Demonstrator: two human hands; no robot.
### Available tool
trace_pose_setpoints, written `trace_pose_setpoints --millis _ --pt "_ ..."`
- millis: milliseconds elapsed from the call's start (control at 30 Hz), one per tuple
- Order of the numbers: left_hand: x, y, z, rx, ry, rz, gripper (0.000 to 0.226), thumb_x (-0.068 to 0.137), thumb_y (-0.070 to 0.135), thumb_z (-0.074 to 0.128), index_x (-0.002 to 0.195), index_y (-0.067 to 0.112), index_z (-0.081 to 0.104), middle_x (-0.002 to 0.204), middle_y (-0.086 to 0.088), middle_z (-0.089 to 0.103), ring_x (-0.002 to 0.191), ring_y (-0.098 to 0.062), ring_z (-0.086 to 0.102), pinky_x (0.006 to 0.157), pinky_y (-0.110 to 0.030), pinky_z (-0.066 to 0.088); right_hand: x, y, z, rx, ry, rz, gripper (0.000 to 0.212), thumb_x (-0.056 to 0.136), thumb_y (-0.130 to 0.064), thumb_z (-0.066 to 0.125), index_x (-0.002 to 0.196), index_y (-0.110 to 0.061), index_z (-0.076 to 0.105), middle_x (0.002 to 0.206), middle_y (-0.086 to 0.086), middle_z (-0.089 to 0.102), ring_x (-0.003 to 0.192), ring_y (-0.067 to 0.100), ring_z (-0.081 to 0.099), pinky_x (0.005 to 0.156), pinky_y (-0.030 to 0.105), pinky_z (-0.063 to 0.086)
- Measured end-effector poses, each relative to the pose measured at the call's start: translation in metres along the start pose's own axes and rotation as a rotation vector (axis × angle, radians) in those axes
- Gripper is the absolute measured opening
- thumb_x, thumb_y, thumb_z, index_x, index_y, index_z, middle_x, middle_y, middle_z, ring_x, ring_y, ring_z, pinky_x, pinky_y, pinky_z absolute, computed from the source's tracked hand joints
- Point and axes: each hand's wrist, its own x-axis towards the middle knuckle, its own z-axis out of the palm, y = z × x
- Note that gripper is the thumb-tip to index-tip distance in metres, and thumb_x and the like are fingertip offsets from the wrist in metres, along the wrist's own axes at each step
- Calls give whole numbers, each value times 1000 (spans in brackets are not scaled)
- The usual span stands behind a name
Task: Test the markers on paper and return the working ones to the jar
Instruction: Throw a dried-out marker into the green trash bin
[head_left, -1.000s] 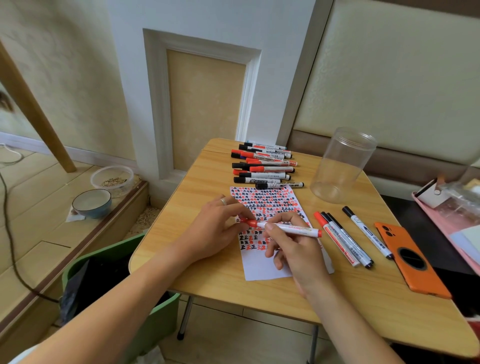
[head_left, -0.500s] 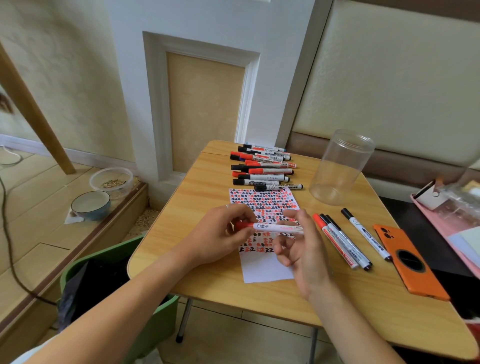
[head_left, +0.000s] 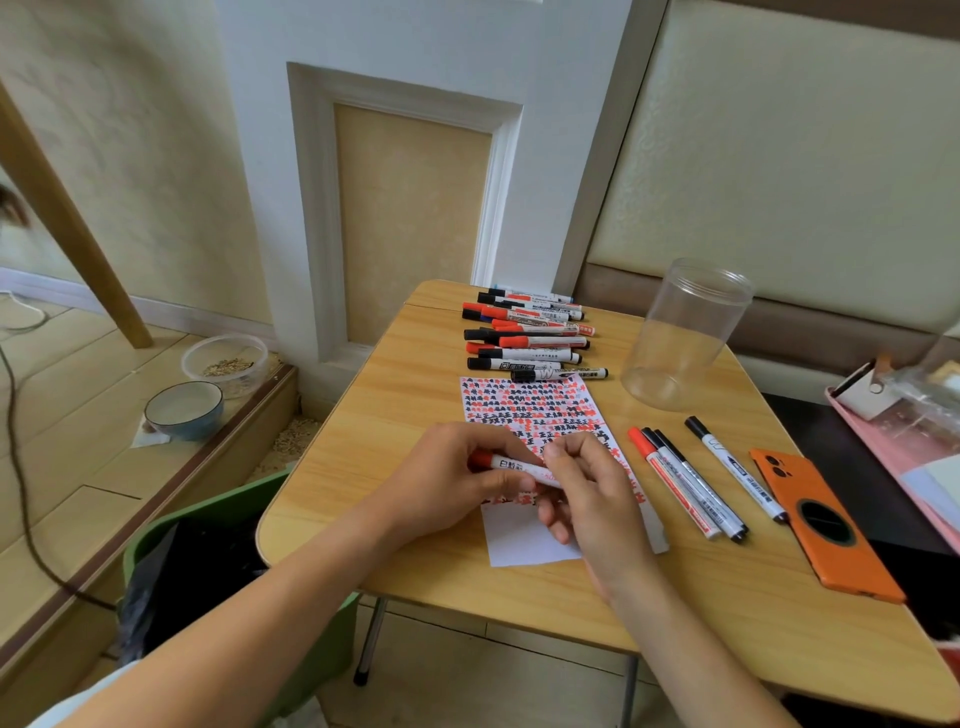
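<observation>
Both hands are on 1 red marker (head_left: 511, 464), held level just above the paper (head_left: 524, 540). Your left hand (head_left: 447, 483) grips the red cap end, your right hand (head_left: 587, 488) pinches the white barrel. Looks like the cap step; can't tell if it's seated. Push straight along the barrel and keep the marker over the sheet. The jar (head_left: 680, 338) stands empty and open, well apart at the far right of the table (head_left: 415, 395). 4 markers (head_left: 696, 483) lie near your right hand.
</observation>
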Motion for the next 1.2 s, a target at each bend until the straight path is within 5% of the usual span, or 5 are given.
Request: trace_pose_setpoints --millis 467,700,900,1067,1200 --pt "-4 2 3 -47 -8 5 6 90 14 77 93 11 73 82 5 72 74 -3 66 67 -19 49 -2 -1 2 -58 10 -50 17 103 -19 60 93 -6 55 65 10 55 50 18 50 38 23 34" --pt "-7 2 2 -44 18 -15 9 90 16 77 94 11 71 86 -5 73 81 -24 70 73 -39 58 -2 -3 2 -120 -19 -74 17 104 -20 58 94 -7 56 66 6 57 52 18 52 41 26 35" --pt "-13 4 -9 313 141 11 22 84 47 76 99 32 77 99 11 58 96 -9 52 80 -30 49 5 -16 0 -228 -160 9 21 105 -29 55 100 -9 58 75 6 66 57 17 58 47 25 41" --pt "-22 6 -33 673 231 0 51 74 75 50 101 42 77 92 15 56 88 -9 34 74 -33 28 27 -7 3 -572 -82 -207 15 104 -37 56 100 -24 63 96 -5 68 88 6 65 71 24 54" --pt "-38 2 -58 773 324 -55 39 84 66 51 101 41 75 89 19 62 89 -10 43 76 -35 32 47 11 5 -1022 -50 -382 34 103 -41 53 127 -20 63 124 -5 60 117 14 53 97 35 45"
